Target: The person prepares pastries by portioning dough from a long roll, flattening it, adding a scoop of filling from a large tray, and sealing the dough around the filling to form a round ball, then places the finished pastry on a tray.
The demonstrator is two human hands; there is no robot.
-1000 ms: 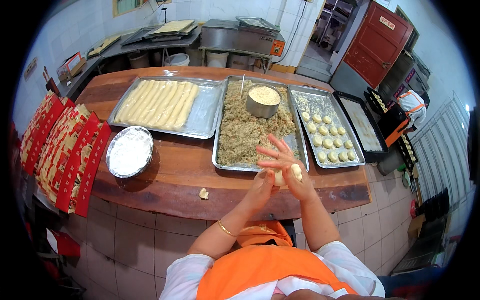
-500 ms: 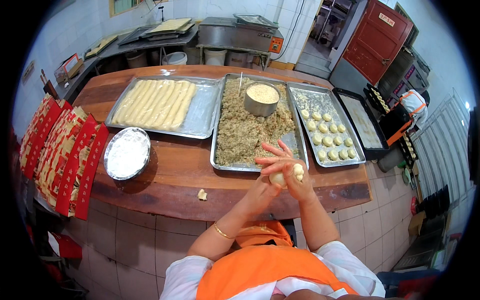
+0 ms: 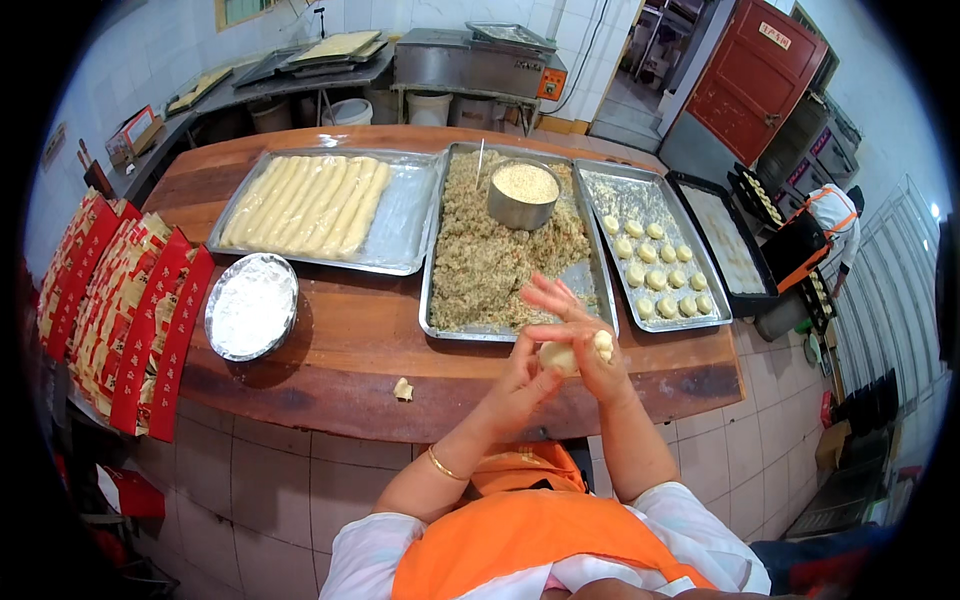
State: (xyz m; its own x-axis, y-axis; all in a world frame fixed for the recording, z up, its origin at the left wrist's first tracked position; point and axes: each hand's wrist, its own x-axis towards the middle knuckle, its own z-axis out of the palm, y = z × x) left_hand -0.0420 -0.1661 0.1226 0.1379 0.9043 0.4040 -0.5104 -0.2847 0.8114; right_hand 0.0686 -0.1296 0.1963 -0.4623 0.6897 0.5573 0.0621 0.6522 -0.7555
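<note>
In front of my chest, above the table's near edge, my two hands meet. My left hand (image 3: 522, 382) is wrapped round a pale, smooth dough ball (image 3: 557, 357). Pressed against the same ball is my right hand (image 3: 598, 378), which also keeps a small lump of dough (image 3: 603, 344) in its curled grip. Some fingers stretch toward the tray of filling, and the overlap hides part of the ball. Just beyond lies the metal tray (image 3: 430, 318) heaped with crumbly greenish-brown filling (image 3: 490, 270). A round metal tin (image 3: 522, 213) of pale crumbs sits in that filling.
Shaped dough pieces stand in rows on a tray (image 3: 712, 322) at right, beside a black pan (image 3: 755, 300). Dough rolls (image 3: 305, 205) lie under plastic at left, near a flour bowl (image 3: 252, 307). A dough scrap (image 3: 403, 389) rests nearby. Another person (image 3: 832, 215) is at far right.
My hands have shifted slightly around the dough ball, and more of the ball shows between them. The small lump is less visible. The person at far right has moved, an arm now reaching down.
</note>
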